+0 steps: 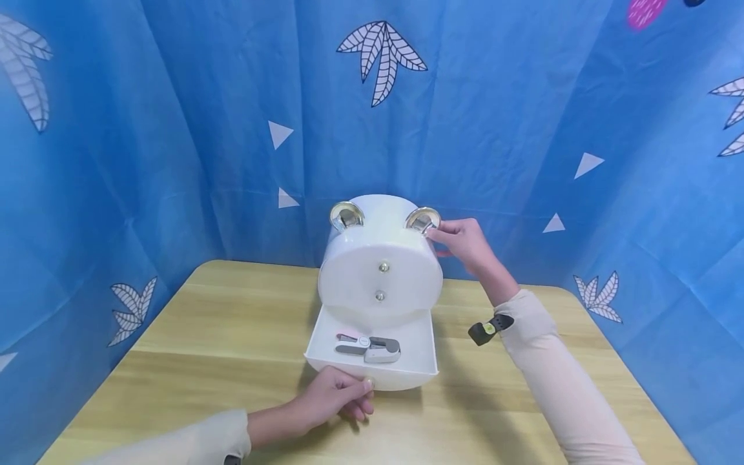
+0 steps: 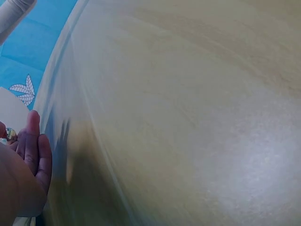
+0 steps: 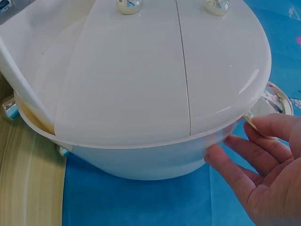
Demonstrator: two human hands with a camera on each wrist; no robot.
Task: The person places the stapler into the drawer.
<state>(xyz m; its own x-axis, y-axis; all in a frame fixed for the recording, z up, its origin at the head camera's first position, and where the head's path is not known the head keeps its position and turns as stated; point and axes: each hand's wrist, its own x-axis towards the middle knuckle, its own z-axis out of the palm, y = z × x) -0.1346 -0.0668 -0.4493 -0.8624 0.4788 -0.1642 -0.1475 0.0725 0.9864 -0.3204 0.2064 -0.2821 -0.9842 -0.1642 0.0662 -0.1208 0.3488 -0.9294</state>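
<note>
A glossy white rounded drawer box (image 1: 380, 284) with two gold ear-shaped ornaments on top stands on the table. Its lowest drawer (image 1: 331, 323) is pulled out towards me and holds a grey-and-white tool that looks like a small stapler (image 1: 382, 350). My left hand (image 1: 328, 400) is at the front of that drawer; thumb and finger pinch its small gold knob (image 2: 10, 134), as the left wrist view shows. With thumb and fingertips, my right hand (image 1: 465, 242) grips the right gold ear (image 1: 423, 219), its other fingers beside the box's side wall.
Two more gold knobs (image 1: 383, 267) sit on the closed drawer fronts above. The left gold ear (image 1: 347, 214) is untouched. A light wooden table (image 1: 232, 323) lies under everything, and a blue patterned curtain (image 1: 476, 129) hangs close behind the box and along both sides.
</note>
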